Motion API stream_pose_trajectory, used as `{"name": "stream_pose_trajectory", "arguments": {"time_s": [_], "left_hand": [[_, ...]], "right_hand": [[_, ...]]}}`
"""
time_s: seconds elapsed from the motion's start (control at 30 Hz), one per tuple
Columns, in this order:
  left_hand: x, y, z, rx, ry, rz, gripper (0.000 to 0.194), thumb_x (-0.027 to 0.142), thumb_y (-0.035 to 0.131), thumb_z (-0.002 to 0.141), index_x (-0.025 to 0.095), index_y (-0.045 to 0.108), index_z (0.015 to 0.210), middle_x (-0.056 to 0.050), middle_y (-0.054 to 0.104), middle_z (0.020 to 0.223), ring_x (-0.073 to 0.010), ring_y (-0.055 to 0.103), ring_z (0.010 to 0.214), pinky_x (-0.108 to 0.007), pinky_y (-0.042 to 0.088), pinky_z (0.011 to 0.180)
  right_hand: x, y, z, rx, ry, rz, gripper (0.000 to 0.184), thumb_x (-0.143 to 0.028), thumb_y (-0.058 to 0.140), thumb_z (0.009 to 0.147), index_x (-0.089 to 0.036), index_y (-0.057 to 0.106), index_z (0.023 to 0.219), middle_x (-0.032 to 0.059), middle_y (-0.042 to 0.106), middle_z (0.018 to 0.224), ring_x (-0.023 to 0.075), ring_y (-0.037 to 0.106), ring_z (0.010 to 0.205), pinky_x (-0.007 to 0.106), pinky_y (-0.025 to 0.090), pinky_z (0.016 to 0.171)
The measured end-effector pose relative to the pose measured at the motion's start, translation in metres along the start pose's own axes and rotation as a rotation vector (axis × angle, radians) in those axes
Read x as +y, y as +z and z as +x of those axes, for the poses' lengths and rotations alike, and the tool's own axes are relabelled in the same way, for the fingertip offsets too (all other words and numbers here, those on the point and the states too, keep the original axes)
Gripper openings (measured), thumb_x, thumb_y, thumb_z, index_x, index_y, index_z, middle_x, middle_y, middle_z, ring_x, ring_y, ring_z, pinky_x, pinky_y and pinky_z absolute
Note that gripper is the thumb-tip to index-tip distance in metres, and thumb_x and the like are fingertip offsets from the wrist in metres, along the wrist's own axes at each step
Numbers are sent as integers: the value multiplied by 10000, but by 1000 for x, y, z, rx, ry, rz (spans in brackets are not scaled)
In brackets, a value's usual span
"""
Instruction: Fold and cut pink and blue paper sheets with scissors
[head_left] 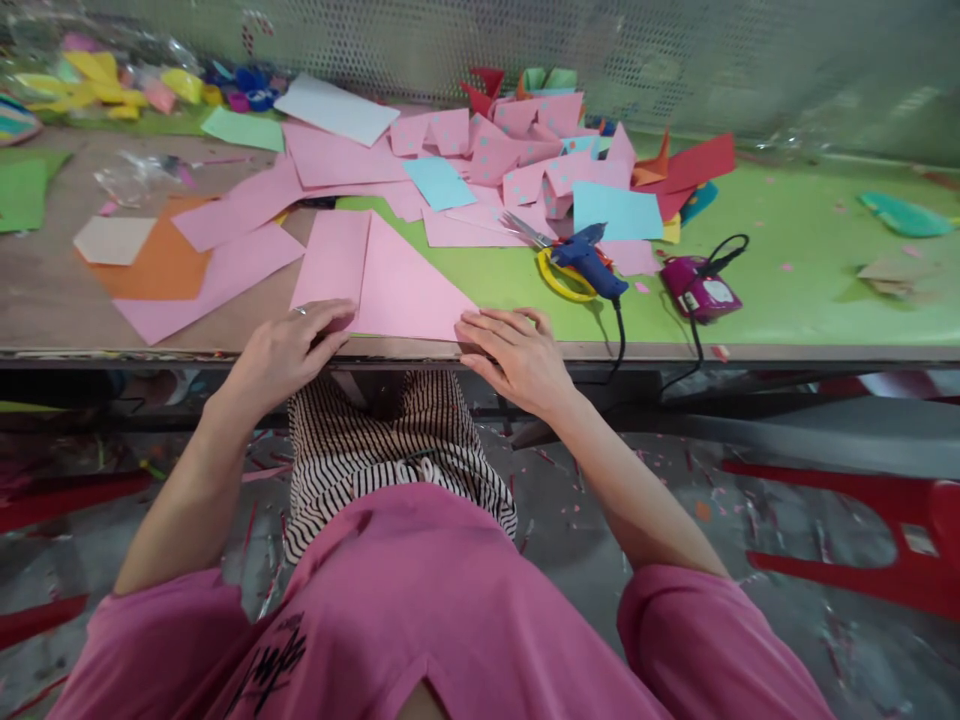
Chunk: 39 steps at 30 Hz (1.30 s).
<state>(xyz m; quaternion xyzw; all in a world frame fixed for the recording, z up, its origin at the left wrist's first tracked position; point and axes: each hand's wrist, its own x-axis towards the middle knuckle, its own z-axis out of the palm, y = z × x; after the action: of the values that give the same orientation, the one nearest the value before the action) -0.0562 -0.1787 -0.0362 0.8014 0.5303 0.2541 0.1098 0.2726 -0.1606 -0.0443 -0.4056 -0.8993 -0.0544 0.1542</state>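
A sheet of pink paper lies at the table's front edge, folded so that one side slants down to a point at the right. My left hand, with a ring on one finger, rests on its lower left part, fingers stretched over the paper and thumb apart. At the pointed right corner, my right hand lies with its fingers extended flat and touching the paper. Right of the sheet are a blue glue gun and yellow-handled scissors, the gun partly covering the scissors.
Folded pink dotted paper pieces are heaped behind the sheet. Light blue cards and red paper lie there too. A purple box with a cord sits at right. Orange paper lies left. Red stools stand below.
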Motion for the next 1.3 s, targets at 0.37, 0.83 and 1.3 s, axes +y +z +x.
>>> {"name": "stream_pose_trajectory", "arguments": {"time_s": [0.37, 0.83, 1.3], "left_hand": [[-5, 8, -3, 74, 44, 1, 346, 382, 504, 1011, 191, 682, 1238, -91, 731, 1307, -255, 706, 1176, -416, 562, 1004], [-10, 10, -4, 79, 139, 56, 369, 383, 452, 1051, 239, 743, 1227, -65, 713, 1345, -229, 673, 1244, -396, 568, 1021], [-9, 9, -5, 76, 147, 87, 448, 437, 391, 1063, 231, 766, 1195, -88, 715, 1336, -261, 689, 1224, -418, 610, 948]], "right_hand": [[-13, 8, 1, 37, 66, -33, 479, -537, 419, 1049, -258, 586, 1401, 63, 667, 1426, 255, 575, 1326, 456, 332, 1091], [-6, 6, 1, 54, 40, -8, 446, -543, 484, 1029, -268, 635, 1345, 37, 686, 1401, 231, 591, 1311, 447, 316, 1133], [-14, 5, 9, 30, 31, -88, 614, -683, 373, 1004, -298, 547, 1449, 36, 596, 1511, 284, 470, 1428, 533, 246, 1198]]}}
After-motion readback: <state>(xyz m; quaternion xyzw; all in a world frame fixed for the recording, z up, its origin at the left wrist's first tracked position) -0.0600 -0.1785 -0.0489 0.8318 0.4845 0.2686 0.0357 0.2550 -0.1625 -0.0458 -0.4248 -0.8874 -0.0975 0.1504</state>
